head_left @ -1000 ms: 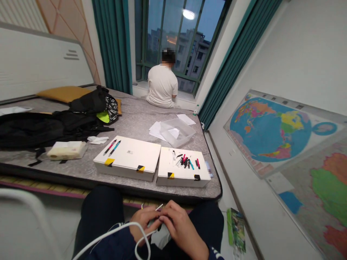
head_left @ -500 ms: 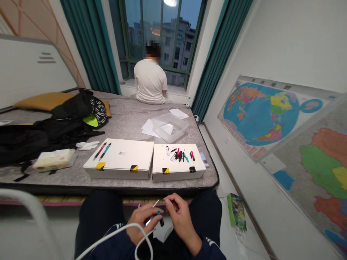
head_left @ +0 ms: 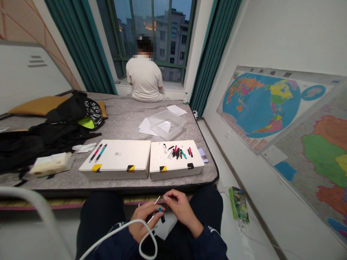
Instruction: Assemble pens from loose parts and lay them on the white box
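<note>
Bedroom, domestic. Mattress [head_left: 121, 115], grey-covered, across centre of frame; headboard [head_left: 18, 76], pale, upper left; pillow [head_left: 32, 105], mustard, near headboard; curtains [head_left: 81, 47], teal, one pair, flanking window [head_left: 139, 18], top centre; world map [head_left: 252, 108], wall-mounted, right.

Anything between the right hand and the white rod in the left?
Nothing visible: the right hand is close to the tip of the white rod. The white cable loops across the left hand, below that gap.

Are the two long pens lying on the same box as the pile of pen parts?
No, the two pens lie on the left box, the pile of parts on the right box.
</note>
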`<state>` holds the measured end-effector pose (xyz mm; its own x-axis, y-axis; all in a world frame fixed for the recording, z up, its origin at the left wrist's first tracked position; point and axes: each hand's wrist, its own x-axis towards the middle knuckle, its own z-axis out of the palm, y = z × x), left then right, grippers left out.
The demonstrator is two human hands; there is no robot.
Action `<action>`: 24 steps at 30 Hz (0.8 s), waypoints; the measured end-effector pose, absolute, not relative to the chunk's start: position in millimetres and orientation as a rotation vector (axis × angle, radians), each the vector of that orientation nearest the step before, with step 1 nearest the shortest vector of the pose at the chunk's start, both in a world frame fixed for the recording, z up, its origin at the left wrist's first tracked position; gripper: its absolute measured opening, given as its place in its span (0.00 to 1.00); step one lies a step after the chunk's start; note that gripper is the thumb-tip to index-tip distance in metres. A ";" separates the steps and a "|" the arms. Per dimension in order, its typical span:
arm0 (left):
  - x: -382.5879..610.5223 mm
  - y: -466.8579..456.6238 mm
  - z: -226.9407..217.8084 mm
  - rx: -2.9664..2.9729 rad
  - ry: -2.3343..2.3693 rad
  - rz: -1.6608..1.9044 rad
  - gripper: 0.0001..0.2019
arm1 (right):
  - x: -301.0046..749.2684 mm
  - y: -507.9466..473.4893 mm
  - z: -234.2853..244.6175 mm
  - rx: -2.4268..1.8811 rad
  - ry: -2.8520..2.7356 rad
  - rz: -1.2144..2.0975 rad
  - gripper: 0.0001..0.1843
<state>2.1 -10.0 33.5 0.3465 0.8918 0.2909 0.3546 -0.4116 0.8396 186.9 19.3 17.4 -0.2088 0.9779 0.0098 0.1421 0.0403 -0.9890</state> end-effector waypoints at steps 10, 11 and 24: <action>4.5 -12.8 28.1 1.945 1.164 1.032 0.09 | 209.3 156.7 5.6 -1.522 -1.953 0.471 0.08; 4.0 -12.9 27.8 1.944 1.167 1.035 0.09 | 202.8 167.7 7.6 -1.520 -2.011 0.449 0.09; -11.1 -8.4 27.4 2.014 1.127 1.024 0.08 | 160.1 220.7 -2.1 -1.517 -2.377 0.266 0.11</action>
<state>-11.1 -8.4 27.4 0.3397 0.8810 0.3292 0.4122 -0.4541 0.7899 160.1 220.7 -2.1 -0.3924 0.9062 0.1577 0.8489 0.4228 -0.3171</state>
